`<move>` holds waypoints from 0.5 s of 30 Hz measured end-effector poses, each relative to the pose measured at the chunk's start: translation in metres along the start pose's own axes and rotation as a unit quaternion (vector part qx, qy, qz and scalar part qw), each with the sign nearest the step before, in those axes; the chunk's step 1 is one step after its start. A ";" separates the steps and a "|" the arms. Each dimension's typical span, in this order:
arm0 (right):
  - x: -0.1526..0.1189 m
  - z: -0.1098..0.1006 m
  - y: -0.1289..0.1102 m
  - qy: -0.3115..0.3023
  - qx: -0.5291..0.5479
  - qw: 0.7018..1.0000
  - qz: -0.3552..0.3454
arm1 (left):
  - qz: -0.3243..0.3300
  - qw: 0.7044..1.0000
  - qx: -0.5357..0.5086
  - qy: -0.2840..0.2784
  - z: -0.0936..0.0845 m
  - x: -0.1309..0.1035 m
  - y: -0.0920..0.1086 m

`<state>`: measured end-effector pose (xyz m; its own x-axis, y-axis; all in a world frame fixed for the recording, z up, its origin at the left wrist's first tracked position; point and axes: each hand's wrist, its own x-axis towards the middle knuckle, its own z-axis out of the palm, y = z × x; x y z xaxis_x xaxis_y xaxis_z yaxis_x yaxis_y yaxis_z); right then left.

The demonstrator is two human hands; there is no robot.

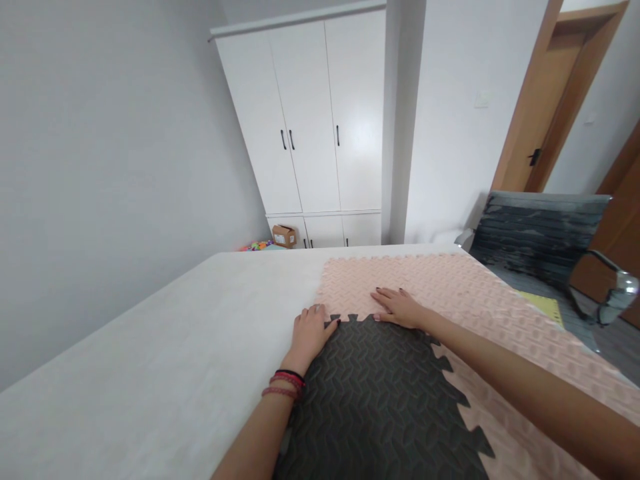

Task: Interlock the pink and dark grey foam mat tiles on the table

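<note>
We count two bare hands, one left [309, 333] and one right [400, 308]. Under them we see one dark grey, textured foam tile [380, 393] and one pink, textured foam expanse [425, 277], its tile count unclear. We count one broad white surface [165, 347], one tall white wardrobe [305, 113] with three upper doors and six visible black handles, one brown cardboard box [284, 237], one dark-backed chair [540, 230] and two white wall plates [481, 100].
</note>
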<state>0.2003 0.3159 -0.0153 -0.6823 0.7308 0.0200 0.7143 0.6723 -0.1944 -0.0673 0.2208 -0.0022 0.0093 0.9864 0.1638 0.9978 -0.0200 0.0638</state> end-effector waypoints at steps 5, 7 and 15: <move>-0.012 -0.004 0.027 0.017 0.032 0.998 0.054 | 0.006 1.000 0.005 0.004 0.000 0.001 -0.001; -0.018 -0.002 0.039 0.015 0.034 0.997 0.068 | 0.007 1.000 0.005 0.002 0.001 0.002 -0.001; -0.024 0.006 0.045 0.022 0.024 0.998 0.057 | 0.003 1.000 -0.002 0.002 -0.002 0.002 0.000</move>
<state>0.2475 0.3278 -0.0300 -0.5892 0.8071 0.0377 0.7777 0.5792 -0.2443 -0.0676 0.2229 -0.0002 0.0160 0.9856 0.1683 0.9974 -0.0276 0.0672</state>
